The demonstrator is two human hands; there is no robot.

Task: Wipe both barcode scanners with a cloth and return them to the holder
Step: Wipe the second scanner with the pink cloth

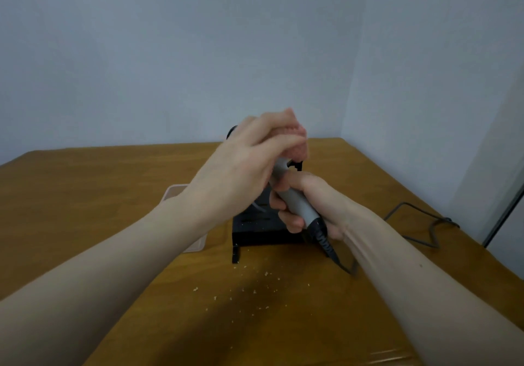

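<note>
My right hand [309,207] grips the grey handle of a barcode scanner [297,204], held tilted above the black holder [263,232]. The scanner's head is hidden under my left hand [249,158], which grips a pink cloth [297,141] and presses it onto the head. A dark rounded part of something [231,132] peeks out behind my left hand; I cannot tell whether it is the second scanner. The scanner's black cable [329,249] runs down from the handle's end to the table.
The holder stands mid-table on a wooden table [99,195]. A pink flat tray [177,192] lies left of the holder, partly under my left forearm. Crumbs [243,289] are scattered in front of the holder. A grey cable [419,224] loops at the right near the wall.
</note>
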